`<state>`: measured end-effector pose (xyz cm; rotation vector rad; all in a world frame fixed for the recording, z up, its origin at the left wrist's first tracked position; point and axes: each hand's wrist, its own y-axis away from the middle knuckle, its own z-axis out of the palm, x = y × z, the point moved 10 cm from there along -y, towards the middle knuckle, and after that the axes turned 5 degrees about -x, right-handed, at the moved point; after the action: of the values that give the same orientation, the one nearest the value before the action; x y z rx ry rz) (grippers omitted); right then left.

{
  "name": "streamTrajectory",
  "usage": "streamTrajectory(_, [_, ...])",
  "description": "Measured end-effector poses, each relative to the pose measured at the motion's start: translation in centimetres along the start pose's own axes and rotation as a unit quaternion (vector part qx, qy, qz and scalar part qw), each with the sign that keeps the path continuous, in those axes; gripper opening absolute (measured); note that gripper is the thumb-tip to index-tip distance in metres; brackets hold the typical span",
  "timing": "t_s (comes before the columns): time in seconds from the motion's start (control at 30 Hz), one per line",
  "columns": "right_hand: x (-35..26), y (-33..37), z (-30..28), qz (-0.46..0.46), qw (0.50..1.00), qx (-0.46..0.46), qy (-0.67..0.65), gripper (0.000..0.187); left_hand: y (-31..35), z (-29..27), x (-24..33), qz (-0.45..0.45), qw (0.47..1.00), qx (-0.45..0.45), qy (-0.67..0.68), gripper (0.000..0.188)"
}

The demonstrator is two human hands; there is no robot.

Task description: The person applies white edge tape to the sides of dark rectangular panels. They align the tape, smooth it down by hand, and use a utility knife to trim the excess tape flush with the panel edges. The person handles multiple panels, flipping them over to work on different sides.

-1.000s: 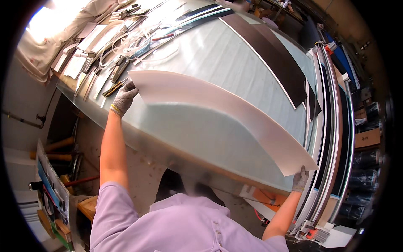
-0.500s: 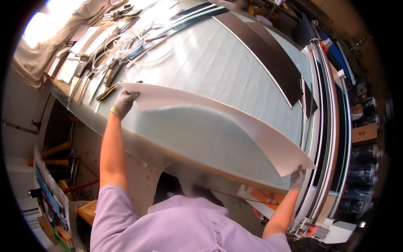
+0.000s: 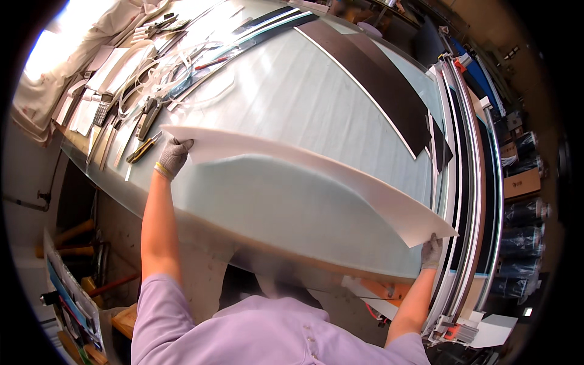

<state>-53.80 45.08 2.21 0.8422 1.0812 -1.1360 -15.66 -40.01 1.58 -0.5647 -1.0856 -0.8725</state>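
From my end of the head feed, nearest is the wearer's lilac shirt (image 3: 261, 331), lower middle of the frame, bare forearms reaching up either side. Right hand (image 3: 431, 254), grey glove, lower right: thumb up at the strip's near corner, pinching it; I can't tell how the fingers beneath sit. Left hand (image 3: 173, 157), matching glove, left of centre: thumb and curled fingers pinching the opposite end. White strip (image 3: 325, 169) spans mid-frame between them, long and bowed, sloping down to the right, above a pale glassy tabletop (image 3: 267, 210); can't tell if its middle touches. Yellow-and-black cutter (image 3: 143, 151) lies just beside the left hand; darker cutter (image 3: 147, 118) above that. Right side: long rails (image 3: 477, 201), then a cardboard box (image 3: 522, 183) and wrapped rolls (image 3: 520, 240) at the edge. Upper left: calculator (image 3: 102, 112), tangled clear strips (image 3: 146, 79), red pen (image 3: 210, 63). Farther off, upper right of centre, I get dark brown panels (image 3: 371, 79) lying slantwise on the tabletop.
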Motion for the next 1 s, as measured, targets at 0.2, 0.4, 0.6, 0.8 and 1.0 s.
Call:
streamTrajectory(0.2, [1.3, -1.2, -3.7, 0.010, 1.000, 0.002, -0.019, 0.046, -1.2, 0.2, -0.9, -0.008, 1.000, -0.015, -0.001, 0.025])
streamTrajectory(0.4, [-1.6, -4.0, 0.2, -0.006, 1.000, -0.025, 0.015, 0.039, -1.9, 1.8, 1.8, 0.028, 0.998, -0.005, -0.054, 0.023])
streamTrajectory(0.6, [-3.2, -5.3, -1.3, -0.006, 0.998, -0.063, 0.007, 0.041, -3.6, 0.7, 2.1, 0.055, 0.998, 0.003, -0.042, 0.025])
streamTrajectory(0.8, [-0.5, 2.4, -5.5, 0.067, 0.995, -0.051, 0.049, 0.041, 0.8, 1.9, 4.1, 0.064, 0.991, -0.048, -0.108, 0.022])
streamTrajectory(1.0, [-1.0, 11.8, -5.8, 0.183, 0.975, 0.026, 0.121, 0.043, 3.9, 1.5, 7.2, 0.115, 0.953, -0.068, -0.273, 0.029])
